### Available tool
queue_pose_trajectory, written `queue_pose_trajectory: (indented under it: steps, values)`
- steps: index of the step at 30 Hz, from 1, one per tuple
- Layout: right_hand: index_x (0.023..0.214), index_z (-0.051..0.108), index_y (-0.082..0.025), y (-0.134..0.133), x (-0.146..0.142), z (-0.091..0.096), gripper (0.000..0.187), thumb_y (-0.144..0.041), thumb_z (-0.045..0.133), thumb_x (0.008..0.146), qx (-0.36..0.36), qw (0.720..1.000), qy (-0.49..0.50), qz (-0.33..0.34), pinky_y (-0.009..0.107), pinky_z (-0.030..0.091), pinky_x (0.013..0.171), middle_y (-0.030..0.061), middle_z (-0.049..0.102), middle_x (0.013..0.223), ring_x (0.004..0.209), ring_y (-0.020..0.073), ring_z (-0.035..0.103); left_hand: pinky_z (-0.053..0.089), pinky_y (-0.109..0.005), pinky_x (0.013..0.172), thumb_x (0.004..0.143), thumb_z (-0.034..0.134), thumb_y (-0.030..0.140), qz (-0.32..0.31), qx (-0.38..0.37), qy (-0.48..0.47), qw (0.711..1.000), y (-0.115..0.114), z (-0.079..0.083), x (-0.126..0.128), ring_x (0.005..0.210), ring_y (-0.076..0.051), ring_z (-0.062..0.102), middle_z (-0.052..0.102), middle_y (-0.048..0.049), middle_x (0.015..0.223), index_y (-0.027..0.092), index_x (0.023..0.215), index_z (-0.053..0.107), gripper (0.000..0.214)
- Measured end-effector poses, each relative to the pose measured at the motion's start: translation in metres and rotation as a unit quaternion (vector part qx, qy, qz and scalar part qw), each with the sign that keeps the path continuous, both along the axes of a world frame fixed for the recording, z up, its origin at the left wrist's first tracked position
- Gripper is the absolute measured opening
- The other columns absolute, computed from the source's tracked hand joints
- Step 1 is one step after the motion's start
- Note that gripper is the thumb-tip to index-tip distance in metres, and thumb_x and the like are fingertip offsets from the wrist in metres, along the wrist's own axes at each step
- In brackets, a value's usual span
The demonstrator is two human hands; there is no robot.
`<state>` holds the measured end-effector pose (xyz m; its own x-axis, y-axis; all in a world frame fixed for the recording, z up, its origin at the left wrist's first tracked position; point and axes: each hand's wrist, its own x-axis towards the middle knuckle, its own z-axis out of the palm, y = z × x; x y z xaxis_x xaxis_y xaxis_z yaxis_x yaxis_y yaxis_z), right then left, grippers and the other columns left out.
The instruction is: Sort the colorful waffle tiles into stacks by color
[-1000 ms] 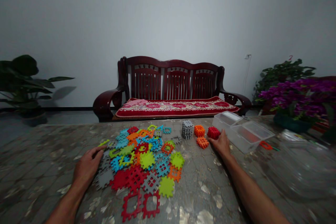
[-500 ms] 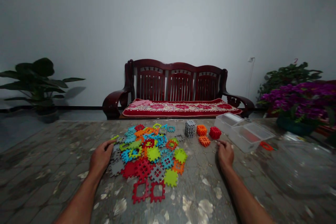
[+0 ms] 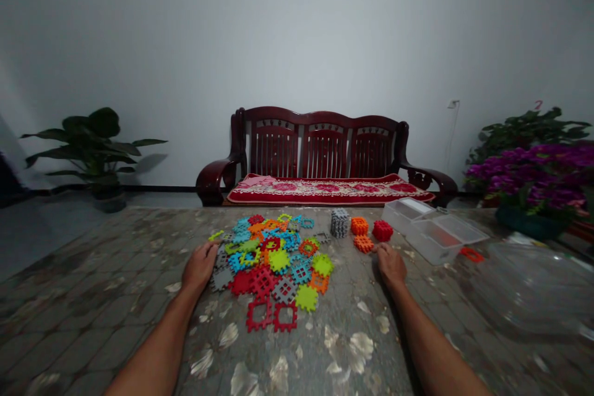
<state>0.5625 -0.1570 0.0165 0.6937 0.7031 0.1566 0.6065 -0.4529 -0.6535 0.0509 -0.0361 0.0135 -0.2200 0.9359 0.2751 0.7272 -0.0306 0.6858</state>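
Hands open the row: L hand (image 3: pixel 200 266) loosely curled, nothing held, at left edge of multicolour pile of flat plastic waffle-grid tiles (image 3: pixel 278 263) on mottled grey counter (image 3: pixel 106 303). Pile spreads right, betw. both hands, L hand nearer. Next, stack of grey plastic tiles (image 3: pixel 340 223), then stacked orange tiles (image 3: pixel 364 244) just beside fingertips (image 3: pixel 375 249) of loosely curled, empty-looking R hand (image 3: pixel 390 264). Red tile stack (image 3: pixel 382 231) just beyond. Further right, clear plastic box (image 3: pixel 434 232) w/ something red inside.

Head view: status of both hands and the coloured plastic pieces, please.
Left hand on edge of multicoloured plastic block pile, empty. Right hand empty, beside orange block stack. Clear plastic box further right.
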Motion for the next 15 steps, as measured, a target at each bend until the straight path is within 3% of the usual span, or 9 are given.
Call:
queue_pose_trajectory:
  steps: [7,15]
  values:
    - [0.072,0.076,-0.025,0.001,0.001,0.002,0.033,-0.031,0.046,0.084,0.054,0.998,0.037,-0.001,0.032,0.040,0.069,0.0072,0.074,0.084,0.081,0.0261,0.065,0.045,-0.039,0.118,0.094,0.050,0.038,-0.027,-0.008,0.061,0.998,-0.010,-0.013,0.006,0.139,-0.025,0.061,0.071,-0.0121,0.143,0.020,0.125,0.076,0.044]
    - [0.066,0.073,-0.024,0.003,0.006,-0.004,0.033,-0.035,0.043,0.076,0.117,0.991,0.066,0.011,0.031,0.040,0.067,0.0055,0.073,0.076,0.077,0.0246,0.063,0.045,-0.042,0.118,0.098,0.047,0.035,-0.061,-0.017,0.124,0.990,-0.008,-0.019,0.003,0.136,-0.026,0.063,0.070,-0.0136,0.146,0.019,0.132,0.073,0.046]
